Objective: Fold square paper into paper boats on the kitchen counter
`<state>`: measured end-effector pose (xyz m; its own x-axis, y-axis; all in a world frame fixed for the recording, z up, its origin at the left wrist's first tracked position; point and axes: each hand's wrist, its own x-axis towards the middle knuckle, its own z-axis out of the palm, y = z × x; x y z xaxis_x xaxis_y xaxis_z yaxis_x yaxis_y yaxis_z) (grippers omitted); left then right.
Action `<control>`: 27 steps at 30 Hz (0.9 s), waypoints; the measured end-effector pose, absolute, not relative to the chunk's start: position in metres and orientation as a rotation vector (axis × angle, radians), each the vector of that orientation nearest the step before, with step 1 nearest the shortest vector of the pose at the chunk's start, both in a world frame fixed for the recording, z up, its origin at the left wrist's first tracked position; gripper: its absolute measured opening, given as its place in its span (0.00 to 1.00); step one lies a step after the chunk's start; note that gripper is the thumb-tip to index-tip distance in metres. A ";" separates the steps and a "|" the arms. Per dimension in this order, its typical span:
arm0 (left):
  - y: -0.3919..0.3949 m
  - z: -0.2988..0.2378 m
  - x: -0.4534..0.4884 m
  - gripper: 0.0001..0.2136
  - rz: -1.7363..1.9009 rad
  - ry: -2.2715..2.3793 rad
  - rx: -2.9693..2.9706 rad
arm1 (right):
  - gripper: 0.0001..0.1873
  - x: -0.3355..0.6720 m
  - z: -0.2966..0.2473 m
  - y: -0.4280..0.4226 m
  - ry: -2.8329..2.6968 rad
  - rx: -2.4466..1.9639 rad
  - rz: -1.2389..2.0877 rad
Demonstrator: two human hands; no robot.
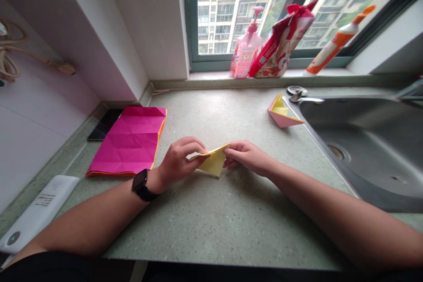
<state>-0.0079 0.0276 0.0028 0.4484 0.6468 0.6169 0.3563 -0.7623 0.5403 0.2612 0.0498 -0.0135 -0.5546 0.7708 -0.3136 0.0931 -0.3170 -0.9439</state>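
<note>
A folded yellow paper [214,161] lies on the speckled countertop [211,224] at the centre. My left hand [180,158], with a black watch on its wrist, pinches the paper's left corner. My right hand [246,156] pinches its upper right corner. Both hands have their fingers closed on the paper. A finished pink and yellow paper boat [282,112] stands farther back to the right, near the sink's edge.
A stack of creased pink sheets [130,141] lies at the left, with a dark phone [104,124] behind it. A white device [38,211] rests at the near left. A steel sink [370,145] fills the right. Bottles and a red pouch [280,44] stand on the window sill.
</note>
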 end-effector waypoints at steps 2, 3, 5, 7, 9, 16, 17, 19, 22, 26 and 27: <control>0.026 0.002 -0.007 0.03 1.228 0.791 2.549 | 0.16 0.261 -0.012 0.049 -1.396 -1.089 1.958; 0.025 0.000 -0.006 0.03 1.227 0.775 2.624 | 0.15 0.260 -0.011 0.049 -1.362 -1.071 1.980; 0.026 -0.002 -0.005 0.03 1.219 0.759 2.734 | 0.15 0.260 -0.010 0.048 -1.289 -1.028 2.027; 0.026 -0.002 -0.005 0.04 1.203 0.752 2.804 | 0.16 0.259 -0.010 0.048 -1.220 -0.986 2.075; 0.027 -0.001 -0.006 0.04 1.191 0.752 2.849 | 0.15 0.259 -0.009 0.048 -1.160 -0.951 2.116; 0.027 0.003 -0.010 0.05 1.176 0.683 2.971 | 0.18 0.258 -0.006 0.046 -1.125 -0.895 2.191; 0.027 0.002 -0.009 0.06 1.165 0.665 2.997 | 0.19 0.258 -0.006 0.046 -1.137 -0.911 2.182; 0.027 0.002 -0.008 0.06 1.125 0.631 3.041 | 0.21 0.257 -0.009 0.046 -1.165 -0.948 2.149; 0.026 0.001 -0.008 0.11 1.071 0.607 3.022 | 0.21 0.257 -0.012 0.047 -1.217 -0.970 2.046; 0.025 -0.003 -0.007 0.15 1.055 0.698 2.824 | 0.21 0.257 -0.012 0.047 -1.343 -0.984 1.883; 0.025 -0.005 -0.007 0.13 1.073 0.747 2.754 | 0.21 0.257 -0.011 0.046 -1.385 -0.989 1.852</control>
<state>-0.0066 0.0248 -0.0048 0.6332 0.4741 0.6119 0.4090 -0.8760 0.2556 0.2570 0.0464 -0.0111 -0.5303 0.8237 -0.2010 -0.0399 -0.2610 -0.9645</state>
